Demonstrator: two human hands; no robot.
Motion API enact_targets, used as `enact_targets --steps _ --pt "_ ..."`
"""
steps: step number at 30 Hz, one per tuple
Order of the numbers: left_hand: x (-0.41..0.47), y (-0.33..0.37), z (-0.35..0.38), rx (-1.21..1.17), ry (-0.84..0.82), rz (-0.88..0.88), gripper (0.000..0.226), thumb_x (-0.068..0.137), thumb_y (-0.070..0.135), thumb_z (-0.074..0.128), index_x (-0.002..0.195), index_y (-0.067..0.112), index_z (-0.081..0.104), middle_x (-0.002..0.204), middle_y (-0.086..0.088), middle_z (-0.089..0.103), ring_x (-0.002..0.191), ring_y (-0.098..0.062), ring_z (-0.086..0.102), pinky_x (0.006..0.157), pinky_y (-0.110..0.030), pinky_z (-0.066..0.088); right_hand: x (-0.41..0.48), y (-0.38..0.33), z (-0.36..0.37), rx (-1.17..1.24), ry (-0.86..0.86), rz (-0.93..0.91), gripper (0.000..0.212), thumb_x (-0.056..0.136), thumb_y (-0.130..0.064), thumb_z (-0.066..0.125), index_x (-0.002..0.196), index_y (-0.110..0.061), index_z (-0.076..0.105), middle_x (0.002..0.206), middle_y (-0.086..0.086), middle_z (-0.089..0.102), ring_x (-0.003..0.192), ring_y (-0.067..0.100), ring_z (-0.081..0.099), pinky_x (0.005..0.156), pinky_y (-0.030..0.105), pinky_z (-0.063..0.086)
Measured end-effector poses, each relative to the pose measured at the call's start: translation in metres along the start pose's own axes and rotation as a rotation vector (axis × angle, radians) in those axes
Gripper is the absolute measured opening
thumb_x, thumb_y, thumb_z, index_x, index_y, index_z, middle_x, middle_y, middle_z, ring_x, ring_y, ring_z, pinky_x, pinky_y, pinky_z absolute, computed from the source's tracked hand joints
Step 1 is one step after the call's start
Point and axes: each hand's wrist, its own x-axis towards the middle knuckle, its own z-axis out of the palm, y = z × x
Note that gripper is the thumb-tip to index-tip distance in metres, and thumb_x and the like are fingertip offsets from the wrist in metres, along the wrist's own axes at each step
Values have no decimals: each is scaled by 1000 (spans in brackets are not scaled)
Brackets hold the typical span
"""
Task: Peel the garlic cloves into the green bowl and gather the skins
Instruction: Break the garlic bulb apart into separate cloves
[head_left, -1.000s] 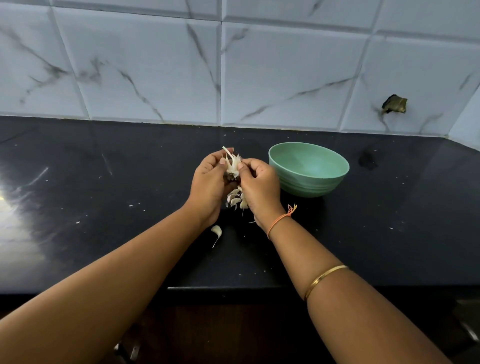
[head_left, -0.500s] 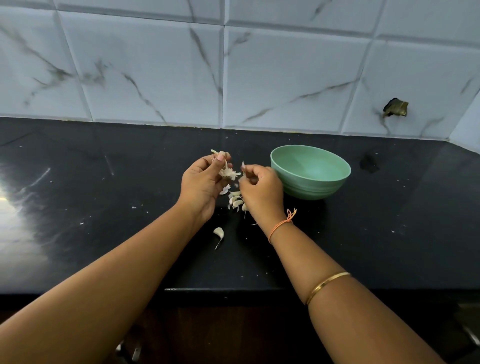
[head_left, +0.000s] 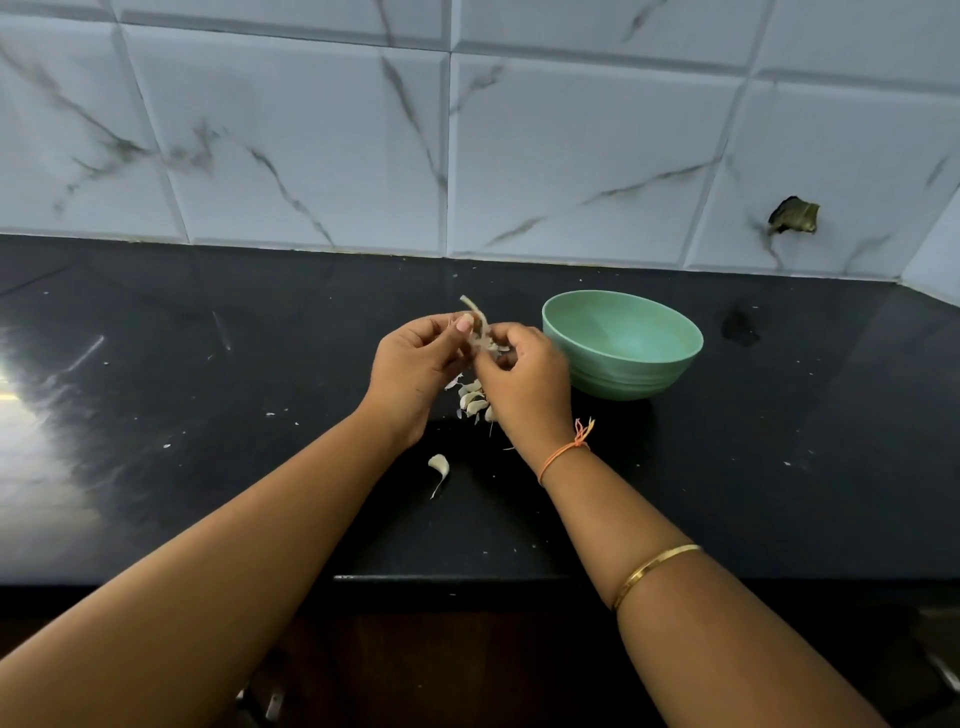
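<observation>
My left hand (head_left: 415, 364) and my right hand (head_left: 524, 379) meet above the black counter (head_left: 208, 415). Together they pinch the garlic stem with its papery skin (head_left: 478, 325), which sticks up between the fingertips. Under the hands lies a small pile of unpeeled garlic cloves (head_left: 471, 397). One loose clove (head_left: 439, 465) lies nearer me, by my left wrist. The green bowl (head_left: 623, 345) stands just right of my right hand; no cloves show inside it.
A marble-tiled wall (head_left: 467, 156) closes the back of the counter, with a broken hole (head_left: 792, 215) at the right. A dark stain (head_left: 740, 327) marks the counter right of the bowl. The counter's front edge (head_left: 467, 579) runs under my forearms.
My hands pulled apart, then came back together on the stem remnant. The piece in my fingers is smaller and more cloves lie below. The camera tilted slightly.
</observation>
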Motion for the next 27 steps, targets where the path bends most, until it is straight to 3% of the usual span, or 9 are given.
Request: enact_targets --steps 2,4,7,10,13,16,19,23,27 --pt "1 -1 -2 175 66 69 17 93 20 58 101 13 71 81 2 70 83 -11 64 81 -26 54 0 0 -1 18 51 1 15 80 -6 62 93 -3 68 87 14 64 79 28 61 75 40 50" --pt "2 -1 -4 366 110 150 21 94 25 56 106 16 71 66 15 63 64 5 57 66 -12 46 0 -1 -3 28 74 -7 13 81 -5 59 92 -2 67 85 14 63 79 26 58 74 33 47" --pt "2 -3 -6 584 74 161 20 95 30 55 104 22 71 56 10 51 41 2 41 47 -9 34 1 0 -3 53 52 35 12 85 -7 56 92 -5 66 86 11 64 78 21 56 71 25 41" --pt "2 -4 -9 607 69 99 18 93 31 58 105 24 70 72 9 65 58 4 53 59 -13 40 2 0 -6 159 -15 168 11 89 -11 52 89 -7 63 74 -1 57 66 9 49 65 23 39" --pt "3 -2 -12 583 140 86 20 93 39 56 98 27 71 69 10 62 63 1 54 61 -18 43 2 1 -11 255 -42 278 15 92 -11 48 88 0 57 63 -4 47 53 3 40 52 14 34" --pt "7 -2 -16 485 170 35 29 95 47 49 86 29 70 89 3 68 85 -12 63 84 -34 51 2 1 -11 271 -156 368 16 94 -14 44 91 -2 54 79 8 58 70 15 51 57 11 38" --pt "6 0 -15 295 182 -29 38 94 48 49 87 17 71 94 1 73 91 -17 69 89 -42 54 0 1 -4 348 -250 417 15 94 -16 44 81 -15 51 94 12 67 96 31 62 86 34 47" --pt "7 -1 -17 360 279 77 40 96 48 45 80 22 70 89 6 73 91 -12 67 91 -36 51 4 -3 -3 316 -240 363 16 93 -13 44 82 -12 56 98 14 64 81 18 55 69 22 40" --pt "12 0 -22 298 381 66 39 98 46 41 79 24 67 94 6 70 98 -12 64 97 -36 46 25 -9 2 165 -409 336 20 94 -17 43 100 -4 57 111 8 60 98 16 49 77 27 35"
